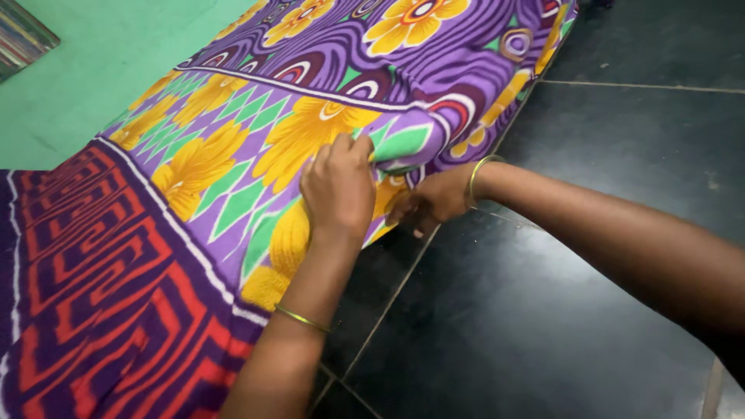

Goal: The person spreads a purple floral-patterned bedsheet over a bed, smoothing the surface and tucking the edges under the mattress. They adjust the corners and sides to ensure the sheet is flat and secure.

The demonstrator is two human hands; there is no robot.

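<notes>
Dark glossy floor tiles [590,256] fill the view from 2 o'clock round to 6 o'clock, crossed by pale grout lines. A green surface [93,70] is seen at 10 o'clock, with a striped mat corner [19,35] at the far upper left edge.

A patterned blanket [233,155] is spread over a low mattress from 12 o'clock down to 8 o'clock. Its upper part is purple with yellow flowers and green diamonds; its lower part, at 8 o'clock, is purple with a red maze pattern [93,295].

The left hand [337,186] is set near the centre of the view, its fingers [357,147] closed on a fold of the blanket at its edge, where a green patch is bunched up. A thin gold bangle [301,318] is worn on that forearm, at 6 o'clock.

The right hand [431,203] is placed just to the 3 o'clock side of the left hand, low at the blanket's edge beside the floor. Its fingers are curled under the hanging edge and partly hidden, so it cannot be told whether cloth is gripped. A second bangle [479,172] is worn at that wrist.
</notes>
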